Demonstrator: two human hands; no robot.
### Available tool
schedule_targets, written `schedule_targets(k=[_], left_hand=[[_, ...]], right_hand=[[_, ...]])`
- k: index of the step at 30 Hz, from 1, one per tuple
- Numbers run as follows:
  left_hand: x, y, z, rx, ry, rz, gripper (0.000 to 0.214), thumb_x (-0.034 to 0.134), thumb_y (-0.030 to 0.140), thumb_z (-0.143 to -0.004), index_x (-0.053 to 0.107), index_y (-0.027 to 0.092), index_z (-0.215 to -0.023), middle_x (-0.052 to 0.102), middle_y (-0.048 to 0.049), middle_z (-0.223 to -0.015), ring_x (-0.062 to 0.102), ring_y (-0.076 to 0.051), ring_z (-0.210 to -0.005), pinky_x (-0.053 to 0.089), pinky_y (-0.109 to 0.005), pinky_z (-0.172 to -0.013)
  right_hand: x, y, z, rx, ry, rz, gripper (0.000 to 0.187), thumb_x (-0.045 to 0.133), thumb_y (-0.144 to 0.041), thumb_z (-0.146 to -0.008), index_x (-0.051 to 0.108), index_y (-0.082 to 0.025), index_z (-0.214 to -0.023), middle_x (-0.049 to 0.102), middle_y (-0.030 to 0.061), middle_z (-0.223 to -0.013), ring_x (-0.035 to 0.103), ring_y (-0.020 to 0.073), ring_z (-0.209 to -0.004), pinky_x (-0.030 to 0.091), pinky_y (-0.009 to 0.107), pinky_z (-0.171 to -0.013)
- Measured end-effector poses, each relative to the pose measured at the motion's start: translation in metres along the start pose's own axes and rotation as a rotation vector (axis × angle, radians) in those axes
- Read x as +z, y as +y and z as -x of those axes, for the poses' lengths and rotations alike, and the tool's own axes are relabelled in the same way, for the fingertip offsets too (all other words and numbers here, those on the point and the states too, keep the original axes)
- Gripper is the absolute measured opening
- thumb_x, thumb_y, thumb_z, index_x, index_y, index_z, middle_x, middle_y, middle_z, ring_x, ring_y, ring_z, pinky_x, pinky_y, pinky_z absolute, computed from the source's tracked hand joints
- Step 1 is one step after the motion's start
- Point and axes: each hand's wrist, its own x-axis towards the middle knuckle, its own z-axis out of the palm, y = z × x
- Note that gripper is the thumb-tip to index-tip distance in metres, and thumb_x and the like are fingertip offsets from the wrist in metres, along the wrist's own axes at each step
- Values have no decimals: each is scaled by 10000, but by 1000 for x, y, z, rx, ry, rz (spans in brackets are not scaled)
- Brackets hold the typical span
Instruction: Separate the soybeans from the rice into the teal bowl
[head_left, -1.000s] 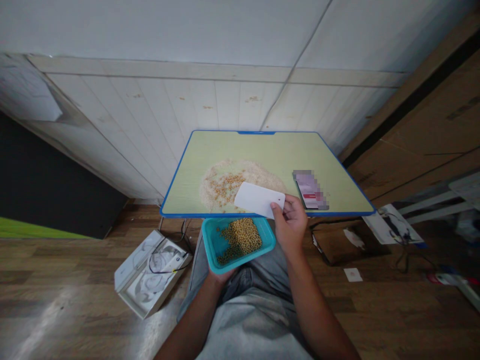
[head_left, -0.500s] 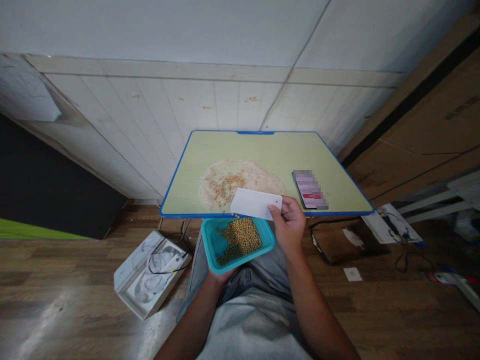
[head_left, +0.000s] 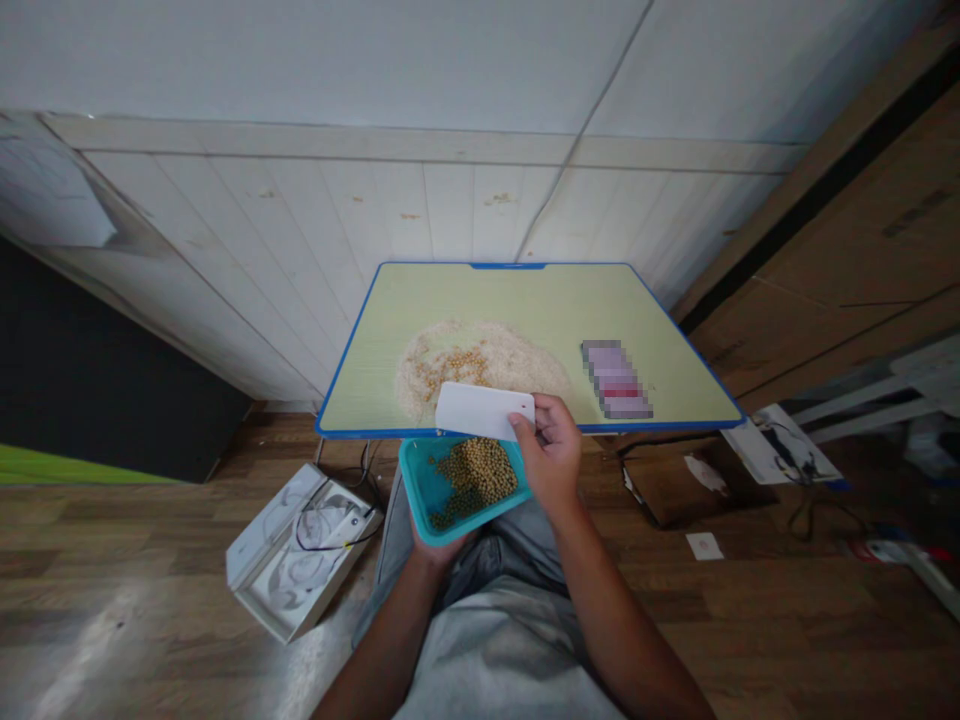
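Observation:
My right hand [head_left: 551, 462] pinches a white plastic card [head_left: 484, 410] by its right end, its long edge at the near rim of the small blue-edged table [head_left: 525, 290]. Behind the card lies a flat pile of rice [head_left: 517, 355] with yellow beans [head_left: 454, 368] mixed in. Below the table's edge a teal tray [head_left: 422, 480] holding several yellow beans is carried from underneath by my left hand [head_left: 435, 548], whose fingers are mostly hidden under the tray.
A phone [head_left: 616, 378] lies on the table's right side. On the wooden floor, an open white box [head_left: 296, 560] with a cable sits at the left; papers [head_left: 780, 455] and cardboard lie at the right. A white panelled wall stands behind.
My right hand has slid the card leftward and toward the table's near edge. A few beans dropped off the edge into the tray. The tray shifted slightly left.

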Motion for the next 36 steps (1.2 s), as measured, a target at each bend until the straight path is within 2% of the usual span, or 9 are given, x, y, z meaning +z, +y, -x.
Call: schedule_targets(k=[6,12,18,21,26,30,36], left_hand=[[-2,1,2,-12,20,5,632,479,609,-1162,741,211,-1577,741,-116,-1705,421,-350,-1800,264,-609,-1512],[2,1,5,-3,-14,-25,647,441,602,-1177,733,206,-1596,737,-126,-1708,431,-354,-1795,255,-612,-1513],[-3,1,2,-6,-13,-33,599,523,583,-1138,754,222,-1556,769,-119,-1670,442,-349,-1789,282,-591,-1508],[-7,1,2,-12,-36,-44,606,545,592,-1124,762,226,-1555,770,-122,-1666,448,-354,-1785,303,-592,-1502],[-6,1,3,-16,-90,-49,565,541,583,-1129,817,257,-1498,816,-100,-1600,513,-371,-1744,340,-616,-1487],[-9,1,2,-30,-66,-23,568,492,590,-1152,822,258,-1474,842,-93,-1558,557,-362,-1711,320,-615,-1492],[-22,2,-4,-27,3,-19,613,483,653,-1145,800,233,-1459,858,-112,-1520,506,-344,-1745,269,-578,-1502]], right_hand=[[-4,-3,-5,-33,193,-46,291,893,-479,-939,731,-260,-1043,878,24,-904,828,214,-834,646,293,-748],[-2,-3,-3,-24,162,-15,259,864,-464,-951,721,-266,-1034,883,28,-897,837,223,-822,660,306,-729],[0,-2,1,7,89,-3,237,850,-448,-958,720,-268,-1041,894,27,-898,846,224,-791,665,306,-699],[-4,1,-2,13,141,4,252,854,-450,-951,711,-266,-1046,903,39,-914,861,233,-812,676,314,-706],[-18,5,-18,-1,283,19,335,893,-465,-904,690,-257,-1072,920,88,-1024,891,261,-934,719,376,-834],[-29,10,-33,-56,323,68,310,861,-444,-925,674,-255,-1084,905,87,-1036,888,252,-955,716,382,-871],[-35,11,-46,-85,368,39,361,886,-468,-891,673,-251,-1085,885,75,-1010,865,243,-921,705,382,-864]])
